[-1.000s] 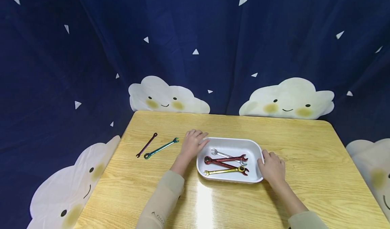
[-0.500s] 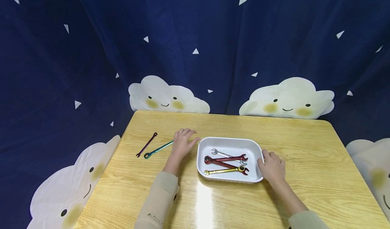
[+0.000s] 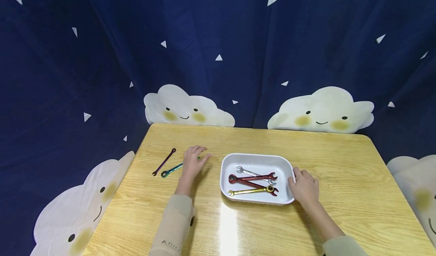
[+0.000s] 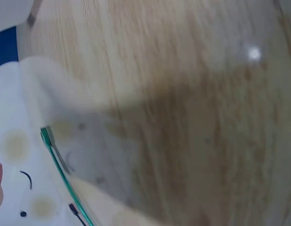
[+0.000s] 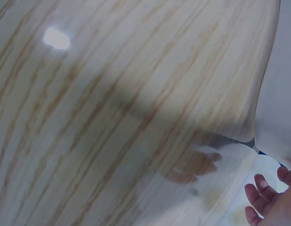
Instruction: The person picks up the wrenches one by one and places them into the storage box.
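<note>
Your left hand (image 3: pixel 192 163) is hovering above the teal wrench (image 3: pixel 174 169), which is lying near the purple wrench (image 3: pixel 164 162) on the tabletop (image 3: pixel 347 176); its grip is loose, holding nothing. Your right hand (image 3: pixel 305 186) is pinching the white tray (image 3: pixel 252 160) at its end, apparently steadying it. Inside, red wrenches (image 3: pixel 255 178), silver wrench (image 3: pixel 249 172) and yellow wrench (image 3: pixel 250 191) are lying crossed, the walls presumably containing them.

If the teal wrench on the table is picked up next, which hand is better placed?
Likely the left hand: it holds nothing and overlaps the teal wrench in the head view. The right hand is farther away, holding the white tray.
</note>
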Demonstrator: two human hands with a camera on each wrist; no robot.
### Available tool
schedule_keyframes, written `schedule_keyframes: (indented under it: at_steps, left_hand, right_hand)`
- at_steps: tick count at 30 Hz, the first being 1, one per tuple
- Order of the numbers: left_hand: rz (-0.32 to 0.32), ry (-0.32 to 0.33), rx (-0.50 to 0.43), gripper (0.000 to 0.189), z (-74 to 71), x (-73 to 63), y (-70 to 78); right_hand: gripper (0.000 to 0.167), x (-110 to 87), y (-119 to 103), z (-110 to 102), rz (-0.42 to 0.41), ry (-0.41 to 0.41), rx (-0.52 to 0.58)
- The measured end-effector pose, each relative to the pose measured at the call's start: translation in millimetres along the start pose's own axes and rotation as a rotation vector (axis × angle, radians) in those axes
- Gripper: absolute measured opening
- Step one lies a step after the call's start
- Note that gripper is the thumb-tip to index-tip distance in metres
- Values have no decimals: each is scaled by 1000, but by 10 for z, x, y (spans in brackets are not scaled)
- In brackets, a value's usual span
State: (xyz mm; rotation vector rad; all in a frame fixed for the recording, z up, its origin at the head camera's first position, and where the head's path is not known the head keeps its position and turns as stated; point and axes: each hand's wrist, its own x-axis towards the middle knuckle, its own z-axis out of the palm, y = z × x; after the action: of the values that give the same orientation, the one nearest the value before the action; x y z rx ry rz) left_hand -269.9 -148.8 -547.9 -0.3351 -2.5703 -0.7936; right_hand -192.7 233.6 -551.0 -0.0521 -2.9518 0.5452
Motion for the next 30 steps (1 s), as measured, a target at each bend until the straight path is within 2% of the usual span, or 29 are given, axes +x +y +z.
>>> schedule_keyframes:
  at_steps: [10,13,19,26,30]
  left_hand:
    - [-106,1,-90,26,-72,-112,-213]
    - [-115,14,-124,26,-70,-157,-288]
    - [-97,84,-158,26,-42,-256,-398]
    - [-188,61,-138,24,-28,-330,-474]
    - [-210,49,-139,24,-19,-349,-528]
  right_hand:
    - [29,-7,-3,-2,0,-4,8]
    - [30,-9,-7,-8,2,-10,10]
    - [31,-6,-1,-2,0,-11,6]
    - [30,-2,3,6,-5,-1,4]
    - [30,-1,3,8,-7,6,5]
